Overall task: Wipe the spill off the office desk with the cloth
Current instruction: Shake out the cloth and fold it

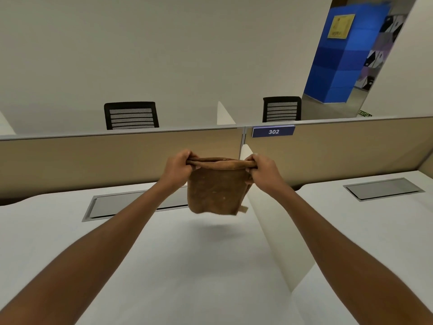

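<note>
Counting left to right, we log two chairs, two hatches, two hands and one cloth. The left chair [131, 115] stands behind the far partition [93, 158]. The left hatch [131, 205] sits flush in the desk [187, 254] near its far edge. The left hand [179, 164] pinches the cloth's upper left corner. The brown cloth [216, 186] hangs in the air above the desk, off the surface, with its shadow below. The right hand [262, 171] pinches the upper right corner, so the hands are apart with the top hem taut between them. Bare white desktop lies near of the cloth. A white divider [271, 231] bounds the desk on the right. Further right are the 302 plate [273, 131], the right chair [281, 109] and the right hatch [384, 188].
</note>
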`<state>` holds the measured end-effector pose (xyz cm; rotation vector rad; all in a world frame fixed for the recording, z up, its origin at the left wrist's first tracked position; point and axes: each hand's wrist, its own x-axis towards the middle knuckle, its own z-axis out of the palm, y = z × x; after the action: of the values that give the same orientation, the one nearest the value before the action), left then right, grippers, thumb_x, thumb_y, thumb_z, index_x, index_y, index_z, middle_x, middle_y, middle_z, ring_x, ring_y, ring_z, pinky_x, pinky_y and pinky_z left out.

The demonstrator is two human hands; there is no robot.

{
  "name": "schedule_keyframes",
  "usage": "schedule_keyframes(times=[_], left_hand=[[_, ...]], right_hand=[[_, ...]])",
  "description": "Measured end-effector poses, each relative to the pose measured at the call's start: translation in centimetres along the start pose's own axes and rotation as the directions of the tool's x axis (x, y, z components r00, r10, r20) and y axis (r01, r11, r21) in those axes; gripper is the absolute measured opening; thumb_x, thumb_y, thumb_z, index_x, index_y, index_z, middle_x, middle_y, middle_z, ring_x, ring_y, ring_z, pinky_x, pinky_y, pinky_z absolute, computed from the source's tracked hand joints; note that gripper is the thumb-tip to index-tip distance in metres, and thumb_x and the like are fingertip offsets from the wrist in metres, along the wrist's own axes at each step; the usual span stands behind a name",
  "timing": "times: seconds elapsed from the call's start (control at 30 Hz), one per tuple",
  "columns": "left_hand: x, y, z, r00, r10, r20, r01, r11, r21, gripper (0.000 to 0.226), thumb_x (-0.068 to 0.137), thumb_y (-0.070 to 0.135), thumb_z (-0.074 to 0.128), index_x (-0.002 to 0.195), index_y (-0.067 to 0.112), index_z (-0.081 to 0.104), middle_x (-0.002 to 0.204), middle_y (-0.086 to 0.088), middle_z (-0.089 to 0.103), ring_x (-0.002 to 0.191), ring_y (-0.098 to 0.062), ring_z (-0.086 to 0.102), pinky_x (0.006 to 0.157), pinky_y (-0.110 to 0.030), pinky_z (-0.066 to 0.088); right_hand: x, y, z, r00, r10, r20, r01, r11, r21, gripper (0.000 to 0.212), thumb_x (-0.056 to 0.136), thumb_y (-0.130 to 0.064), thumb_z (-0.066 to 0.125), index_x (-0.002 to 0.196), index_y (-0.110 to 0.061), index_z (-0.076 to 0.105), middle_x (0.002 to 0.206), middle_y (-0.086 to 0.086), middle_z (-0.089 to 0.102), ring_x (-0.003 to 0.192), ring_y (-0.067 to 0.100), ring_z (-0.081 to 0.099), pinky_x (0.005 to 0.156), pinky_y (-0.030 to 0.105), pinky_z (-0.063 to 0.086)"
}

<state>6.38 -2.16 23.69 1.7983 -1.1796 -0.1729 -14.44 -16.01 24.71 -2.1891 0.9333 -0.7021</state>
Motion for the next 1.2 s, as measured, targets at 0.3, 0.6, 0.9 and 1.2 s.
schedule_keyframes(times=[0.3,0.6,0.9,1.2], left_hand=[[-9.0,-6.6,6.1,0.952,-0.116,0.283,0.116,0.993,0.015,0.031,0.074,-0.008,0.064,0.071,0.023,0.062,0.070,0.004,0.063,0.068,-0.009,0.055,0.061,-0.018,0.042],[-15.5,-10.8,10.3,0.872,-0.257,0.417,0.279,0.960,0.007,0.022,0.079,0.008,0.072,0.074,0.028,0.064,0.071,0.008,0.066,0.067,-0.003,0.061,0.057,-0.014,0.048],[-8.5,-12.2,10.7,0.883,-0.365,0.295,0.361,0.930,0.068,0.009,0.079,0.019,0.073,0.080,0.023,0.065,0.081,0.006,0.066,0.079,-0.011,0.062,0.066,-0.026,0.053],[-5.8,-16.0,13.5,0.849,-0.472,0.237,0.329,0.824,0.461,0.028,0.089,0.024,0.059,0.114,0.014,0.053,0.105,-0.006,0.066,0.093,-0.024,0.062,0.076,-0.034,0.050]], right_hand=[[-7.5,9.4,4.7,0.971,0.125,0.204,-0.097,0.985,-0.142,0.016,0.079,0.006,0.060,0.084,-0.008,0.065,0.082,0.002,0.060,0.078,0.018,0.056,0.062,0.012,0.039],[-11.6,14.2,6.7,0.847,0.327,0.420,-0.272,0.944,-0.187,0.015,0.074,0.004,0.055,0.084,-0.002,0.064,0.086,0.015,0.066,0.082,0.029,0.064,0.073,0.039,0.054],[-3.1,14.0,9.0,0.903,0.285,0.320,-0.232,0.953,-0.194,0.015,0.084,-0.002,0.055,0.091,-0.009,0.067,0.093,0.007,0.067,0.084,0.020,0.061,0.072,0.029,0.050],[0.4,16.8,14.3,0.909,0.338,0.242,-0.275,0.926,-0.258,0.033,0.092,-0.011,0.054,0.125,-0.010,0.052,0.121,0.013,0.058,0.112,0.027,0.054,0.091,0.033,0.045]])
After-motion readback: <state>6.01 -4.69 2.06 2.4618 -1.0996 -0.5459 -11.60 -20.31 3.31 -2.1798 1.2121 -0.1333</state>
